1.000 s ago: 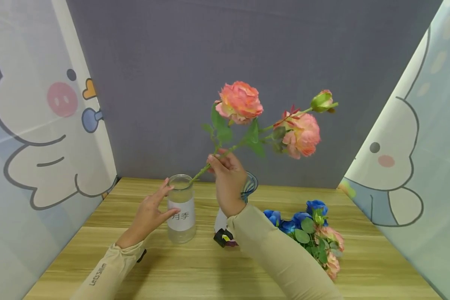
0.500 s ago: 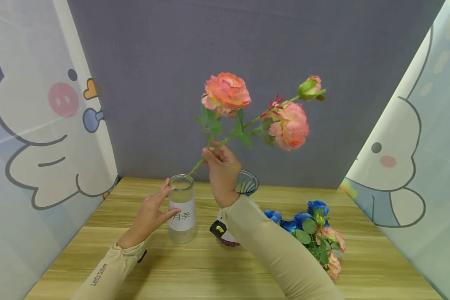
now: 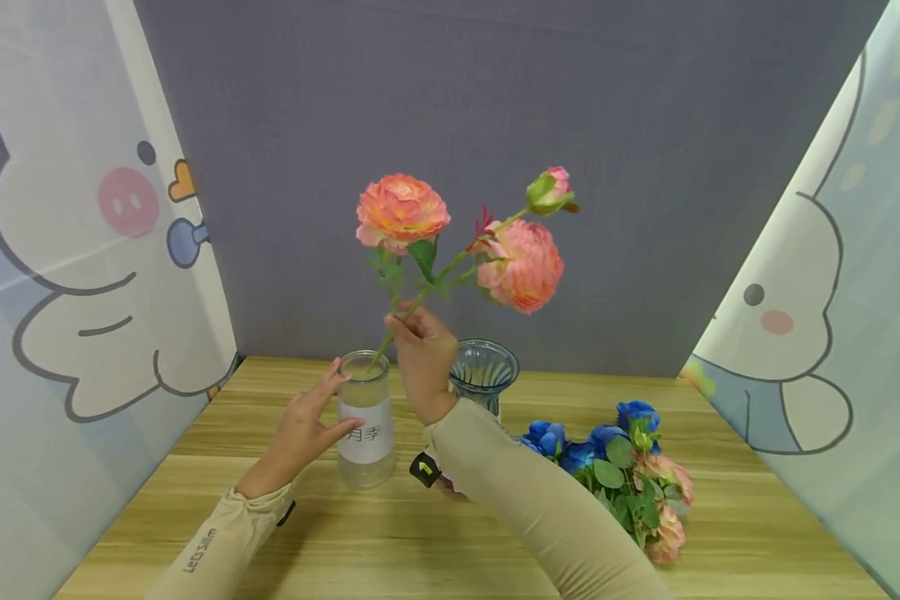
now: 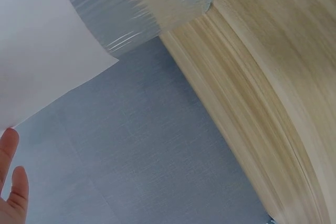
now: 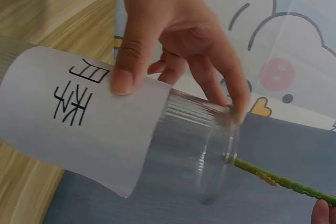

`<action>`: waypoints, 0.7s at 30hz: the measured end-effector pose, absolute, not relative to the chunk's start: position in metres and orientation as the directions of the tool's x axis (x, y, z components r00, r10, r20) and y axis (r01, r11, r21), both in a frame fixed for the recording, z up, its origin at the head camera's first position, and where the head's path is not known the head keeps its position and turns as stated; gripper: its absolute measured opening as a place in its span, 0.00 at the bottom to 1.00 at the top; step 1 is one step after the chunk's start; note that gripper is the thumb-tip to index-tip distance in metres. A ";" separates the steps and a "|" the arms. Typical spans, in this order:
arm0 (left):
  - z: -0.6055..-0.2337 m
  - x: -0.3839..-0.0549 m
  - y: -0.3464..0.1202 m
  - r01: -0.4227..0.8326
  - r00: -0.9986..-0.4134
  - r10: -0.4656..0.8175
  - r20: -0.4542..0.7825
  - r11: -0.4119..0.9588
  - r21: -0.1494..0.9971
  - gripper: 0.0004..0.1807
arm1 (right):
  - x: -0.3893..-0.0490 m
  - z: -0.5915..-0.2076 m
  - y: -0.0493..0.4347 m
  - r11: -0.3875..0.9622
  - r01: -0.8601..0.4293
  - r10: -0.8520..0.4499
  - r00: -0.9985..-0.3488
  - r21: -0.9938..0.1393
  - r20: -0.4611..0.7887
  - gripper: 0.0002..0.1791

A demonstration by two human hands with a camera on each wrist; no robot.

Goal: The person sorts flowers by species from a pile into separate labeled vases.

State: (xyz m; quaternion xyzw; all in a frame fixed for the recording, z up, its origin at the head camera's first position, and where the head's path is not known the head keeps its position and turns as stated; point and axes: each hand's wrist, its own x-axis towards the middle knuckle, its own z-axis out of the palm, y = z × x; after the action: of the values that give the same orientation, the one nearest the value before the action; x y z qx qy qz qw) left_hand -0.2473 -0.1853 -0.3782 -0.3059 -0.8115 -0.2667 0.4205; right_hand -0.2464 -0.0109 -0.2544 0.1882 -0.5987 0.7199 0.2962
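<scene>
Between its thumb and fingers my right hand [image 3: 423, 354] pinches the green stem of an artificial pink rose spray [image 3: 402, 208], which has two full blooms and one bud. The spray leans right, and in the right wrist view the lower end of its stem [image 5: 283, 181] is just inside the mouth of a clear glass jar [image 3: 365, 471]. That jar stands upright on the table and bears a white label [image 5: 79, 129] with two dark characters. My left hand [image 3: 307, 425] steadies the jar, thumb on the label and fingertips at the rim and far side.
A blue glass vase [image 3: 483, 367] stands behind my right forearm, partly hidden by it. Blue roses [image 3: 603, 437] and paler pink ones [image 3: 667, 533] with green leaves lie on the wooden table [image 3: 360, 550] to the right. A grey panel [image 3: 307, 167] closes off the back.
My right hand has moved left with the rose spray, rising a little and then lowering, and the stem is now steeper in the jar's mouth. My left hand and the jar have stayed put.
</scene>
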 end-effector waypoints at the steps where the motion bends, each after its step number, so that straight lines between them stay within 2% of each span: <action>1: -0.379 -0.247 -0.185 0.720 -0.461 0.271 0.845 0.671 0.177 0.36 | -0.247 -0.257 -0.012 -0.110 -0.652 0.199 -0.754 -0.750 0.626 0.07; 9: -0.380 -0.246 -0.186 0.714 -0.481 0.255 0.839 0.670 0.205 0.38 | -0.251 -0.271 -0.021 -0.106 -0.650 0.187 -0.756 -0.752 0.627 0.07; 15: -0.380 -0.248 -0.187 0.713 -0.467 0.267 0.843 0.677 0.180 0.39 | -0.253 -0.280 -0.023 -0.083 -0.625 0.179 -0.776 -0.776 0.605 0.08; 21: -0.379 -0.248 -0.187 0.715 -0.460 0.282 0.842 0.680 0.164 0.36 | -0.257 -0.286 -0.027 -0.027 -0.594 0.180 -0.794 -0.804 0.581 0.08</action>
State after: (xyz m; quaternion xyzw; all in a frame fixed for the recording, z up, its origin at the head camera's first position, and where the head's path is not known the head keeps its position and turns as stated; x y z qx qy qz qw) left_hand -0.2481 -0.1867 -0.3792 -0.3058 -0.8146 -0.2580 0.4199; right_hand -0.2567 -0.0270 -0.2860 0.1619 -0.6400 0.6981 0.2772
